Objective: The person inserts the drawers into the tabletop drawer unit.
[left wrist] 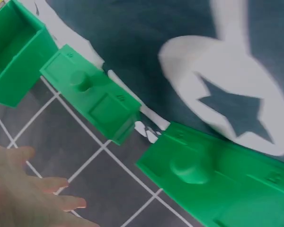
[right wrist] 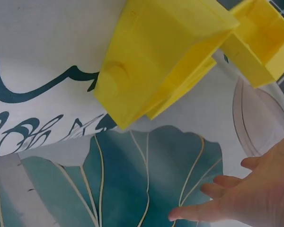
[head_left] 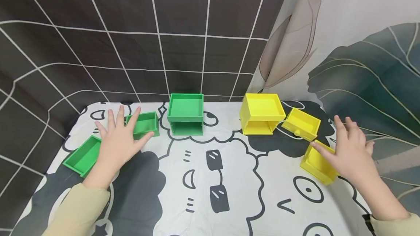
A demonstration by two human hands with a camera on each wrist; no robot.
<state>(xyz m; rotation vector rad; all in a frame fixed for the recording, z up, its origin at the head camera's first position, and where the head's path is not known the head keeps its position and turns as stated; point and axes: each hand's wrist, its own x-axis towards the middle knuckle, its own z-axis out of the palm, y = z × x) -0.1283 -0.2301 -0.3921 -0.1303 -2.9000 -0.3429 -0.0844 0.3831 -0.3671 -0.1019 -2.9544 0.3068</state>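
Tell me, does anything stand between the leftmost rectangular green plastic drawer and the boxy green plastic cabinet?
Yes: another rectangular green plastic drawer sits between the leftmost drawer and cabinet; the spread left hand overlaps both drawers in the head view.

At lower left, the left hand (left wrist: 28, 198) stretched its fingers (left wrist: 49, 183) in front of a dark, white-lined grid (left wrist: 118, 175), apart from the green pieces. A hollow green box (left wrist: 26, 71) showed at upper left, then a knobbed green drawer (left wrist: 94, 97); a second knobbed drawer (left wrist: 222, 177) lay lower right, near a dark star (left wrist: 239, 106) on a white patch (left wrist: 187, 54).
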